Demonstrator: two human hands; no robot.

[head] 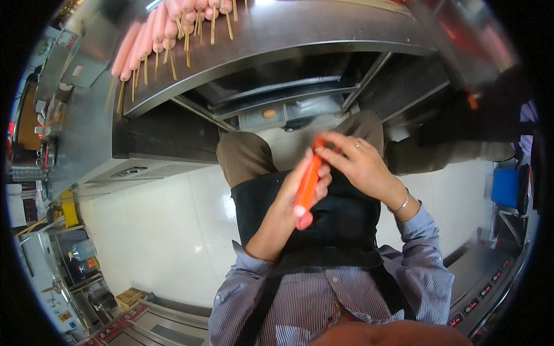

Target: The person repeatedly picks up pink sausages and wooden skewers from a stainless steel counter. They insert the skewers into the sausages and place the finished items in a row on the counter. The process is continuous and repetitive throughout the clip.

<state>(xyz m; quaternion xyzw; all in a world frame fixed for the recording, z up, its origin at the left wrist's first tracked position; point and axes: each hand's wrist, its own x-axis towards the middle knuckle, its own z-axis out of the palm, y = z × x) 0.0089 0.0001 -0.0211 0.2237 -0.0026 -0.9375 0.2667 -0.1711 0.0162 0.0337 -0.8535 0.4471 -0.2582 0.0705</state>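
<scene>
My left hand (289,187) is wrapped around a sausage in a bright orange casing (307,186), held above my lap. A rounded pink end (304,221) shows at its near end; whether this belongs to the same sausage or a second one I cannot tell. With thumb and fingers, my right hand (361,166) pinches the far tip of the orange casing, where motion blurs the detail. On the steel counter (277,32) ahead, several pink sausages on wooden sticks (147,41) lie in a stacked row.
Under the counter, an egg (269,113) lies in a tray by the floor. Another person's trouser leg (415,158) is close on my right. A cabinet (164,134) stands to the left, plastic bottles (82,250) on a shelf beyond. Appliances with control panels (478,298) stand behind me.
</scene>
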